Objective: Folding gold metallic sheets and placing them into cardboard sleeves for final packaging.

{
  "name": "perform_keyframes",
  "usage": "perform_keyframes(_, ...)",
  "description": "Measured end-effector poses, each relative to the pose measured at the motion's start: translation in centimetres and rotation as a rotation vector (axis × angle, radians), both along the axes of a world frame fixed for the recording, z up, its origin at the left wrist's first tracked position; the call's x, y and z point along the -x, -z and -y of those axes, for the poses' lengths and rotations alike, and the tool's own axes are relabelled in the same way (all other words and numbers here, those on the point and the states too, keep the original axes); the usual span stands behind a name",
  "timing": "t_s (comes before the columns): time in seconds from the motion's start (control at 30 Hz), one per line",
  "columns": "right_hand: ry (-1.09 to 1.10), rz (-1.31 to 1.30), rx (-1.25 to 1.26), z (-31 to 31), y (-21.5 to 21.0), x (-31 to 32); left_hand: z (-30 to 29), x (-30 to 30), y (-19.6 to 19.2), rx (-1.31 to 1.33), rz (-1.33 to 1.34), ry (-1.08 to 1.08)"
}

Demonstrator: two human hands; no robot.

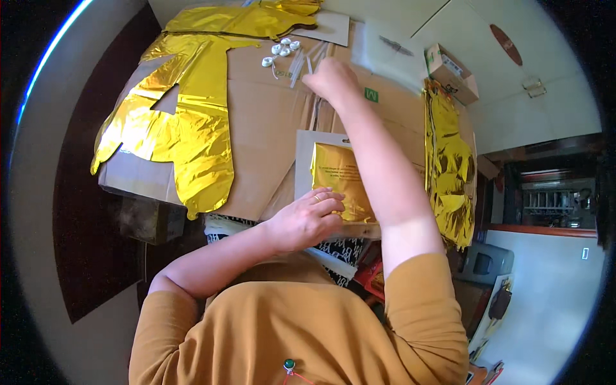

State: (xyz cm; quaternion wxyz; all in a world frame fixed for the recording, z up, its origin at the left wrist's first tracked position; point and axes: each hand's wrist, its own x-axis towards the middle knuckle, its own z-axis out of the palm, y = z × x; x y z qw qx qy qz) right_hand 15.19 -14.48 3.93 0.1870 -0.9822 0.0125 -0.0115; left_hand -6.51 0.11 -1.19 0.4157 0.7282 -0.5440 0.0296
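My left hand (308, 219) has its fingers curled together on a folded gold foil balloon (340, 173), which lies on a white card (305, 153) near the cardboard's front edge. Farther off, my right hand (333, 80) is closed beside several thin clear straws (298, 65). What its fingertips pinch, if anything, is hidden by the hand. Left of the straws sit several small white ribbon coils (282, 47); one has a loose tail hanging from it.
Flat gold foil balloons (205, 128) spread over the left and back of the cardboard (263, 147). Another gold foil sheet (449, 167) hangs over its right edge, near a small open box (452, 74). A pale card (330, 29) lies at the back. White cabinets (513, 109) stand behind.
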Motion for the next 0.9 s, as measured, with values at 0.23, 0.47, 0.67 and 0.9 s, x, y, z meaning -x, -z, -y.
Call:
perform_keyframes(0.23, -0.076, -0.195, 0.002, 1.6, -1.8, 1.2, -0.3, 0.5, 0.4, 0.023, 0.025, -0.025)
perform_keyframes(0.47, 0.059, -0.018, -0.59, 11.8, -5.3, 24.6, -0.3, 0.8, 0.2, -0.023, 0.162, -0.037)
perform_keyframes(0.67, 0.001, 0.269, -0.227, 10.1, 0.1, 36.8, 0.2, 1.1, -0.3, 0.065, 0.138, -0.113)
perform_keyframes(0.9, 0.017, 0.636, -0.023, 8.2, 4.0, 35.0, 0.6, 1.1, 0.3, 0.093, 0.147, -0.1)
